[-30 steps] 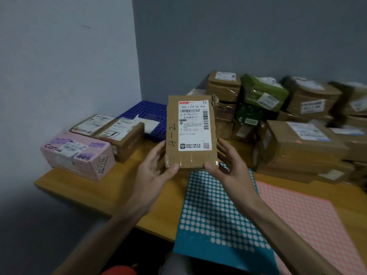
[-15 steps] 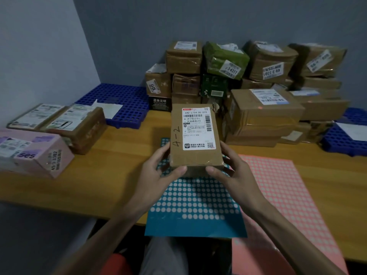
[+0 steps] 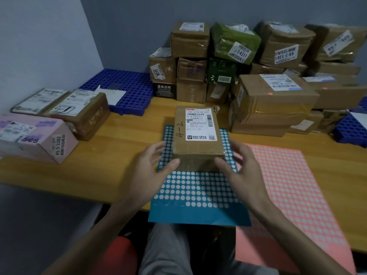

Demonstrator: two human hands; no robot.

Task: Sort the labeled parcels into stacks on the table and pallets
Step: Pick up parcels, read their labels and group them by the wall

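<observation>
**Parcel "4-2" down on blue sheet, both hands loose at its near end**

Head view: the brown parcel (image 3: 198,135) lies flat on the blue dotted sheet (image 3: 198,193), on the sheet's far half, around the middle of the wooden table (image 3: 95,171). Its top carries a white shipping label (image 3: 201,124) with "4-2" handwritten beside it.

The left hand (image 3: 153,167) is at the parcel's near left corner. Its thumb tip is at the near face and its fingers are spread, with blue sheet showing between them and the parcel's side. The right hand (image 3: 241,167) mirrors it at the near right corner, thumb at the near face and fingers relaxed just off the right side. The hands are apart, neither is clamped on anything, and the parcel sits between them.

The blue sheet overhangs the table's near edge. The pink dotted sheet (image 3: 288,187) lies just right of it and also runs over the near edge.

At the left edge is a pink box (image 3: 37,139), with a brown taped box (image 3: 89,116) behind it and a flat labeled parcel (image 3: 39,100) beside that. A blue pallet (image 3: 129,86) is in the far left corner with a white paper (image 3: 113,96) on it.

A stack of labeled parcels (image 3: 274,100) runs along the far edge, with a green parcel (image 3: 234,40) on top. A second blue pallet (image 3: 351,130) is at the right edge, partly cut off.
</observation>
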